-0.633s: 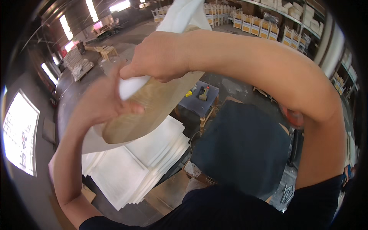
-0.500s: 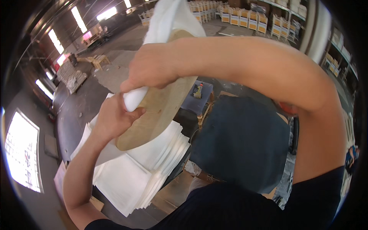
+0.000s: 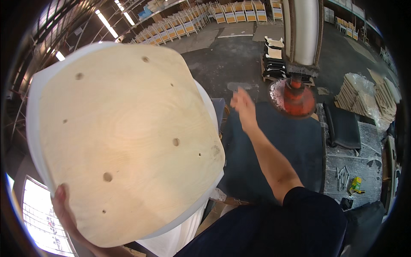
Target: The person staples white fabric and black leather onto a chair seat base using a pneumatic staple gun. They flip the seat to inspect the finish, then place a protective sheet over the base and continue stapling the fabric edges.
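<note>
Plywood seat board fills the left side, tilted up and gripped at its lower corner by the left hand, while the right hand, empty and blurred, hangs apart to its right over the dark pad.

A wooden seat panel is held up at its lower edge by the left grip — a foam sheet lies behind it. To the right, the right grip is raised, apart; beyond it, a press head is set above the counter.
</note>
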The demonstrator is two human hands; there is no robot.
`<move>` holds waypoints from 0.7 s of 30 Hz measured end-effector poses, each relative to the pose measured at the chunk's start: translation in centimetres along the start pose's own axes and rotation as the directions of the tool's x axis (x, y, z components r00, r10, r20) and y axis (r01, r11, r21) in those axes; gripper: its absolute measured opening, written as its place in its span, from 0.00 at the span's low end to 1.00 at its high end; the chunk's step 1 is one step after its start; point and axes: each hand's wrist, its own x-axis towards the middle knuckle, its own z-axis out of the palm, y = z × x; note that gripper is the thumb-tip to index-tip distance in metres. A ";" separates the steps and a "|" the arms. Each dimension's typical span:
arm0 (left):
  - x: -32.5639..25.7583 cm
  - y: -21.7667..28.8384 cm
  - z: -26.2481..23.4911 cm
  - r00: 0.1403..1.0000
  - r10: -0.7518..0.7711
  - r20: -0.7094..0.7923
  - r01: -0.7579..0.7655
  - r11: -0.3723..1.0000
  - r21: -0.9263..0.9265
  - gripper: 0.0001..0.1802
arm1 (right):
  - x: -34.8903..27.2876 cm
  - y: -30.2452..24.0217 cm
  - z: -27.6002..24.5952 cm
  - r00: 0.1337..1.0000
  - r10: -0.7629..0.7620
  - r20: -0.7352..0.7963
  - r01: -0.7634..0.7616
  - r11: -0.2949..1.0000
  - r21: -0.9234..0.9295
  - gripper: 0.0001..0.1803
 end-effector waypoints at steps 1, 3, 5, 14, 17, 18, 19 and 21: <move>0.2 0.2 -0.7 0.999 0.033 -0.018 -0.034 0.998 -0.049 0.35 | -0.2 2.6 -2.1 0.973 0.230 0.024 -0.231 0.962 0.147 0.28; 1.2 0.4 -2.1 0.988 0.121 -0.093 -0.128 0.990 -0.067 0.36 | -1.9 6.9 -0.1 0.838 0.521 0.164 -0.546 0.799 0.253 0.28; 2.2 1.4 -3.0 0.962 0.223 -0.160 -0.238 0.968 -0.080 0.36 | -2.8 9.1 4.2 0.738 0.609 0.291 -0.675 0.656 0.337 0.28; 11.7 -10.6 -13.3 0.920 -0.105 0.378 0.202 0.953 -0.224 0.37 | -2.4 5.0 7.2 0.679 0.499 0.538 -0.734 0.432 0.524 0.29; 11.0 -18.3 -13.3 0.829 -0.197 0.523 0.333 0.926 -0.179 0.38 | -2.9 2.6 3.7 0.678 0.465 0.569 -0.735 0.412 0.539 0.29; 10.6 -20.9 -12.8 0.811 -0.281 0.513 0.405 0.902 -0.147 0.38 | -3.2 1.7 2.1 0.684 0.460 0.567 -0.730 0.414 0.544 0.29; 10.0 -23.2 -12.1 0.786 -0.365 0.498 0.476 0.872 -0.112 0.38 | -3.6 0.9 0.7 0.686 0.458 0.565 -0.727 0.413 0.548 0.29; 10.0 -26.1 -11.6 0.754 -0.441 0.487 0.517 0.856 -0.026 0.37 | -4.3 -0.9 -0.9 0.680 0.441 0.586 -0.733 0.390 0.557 0.29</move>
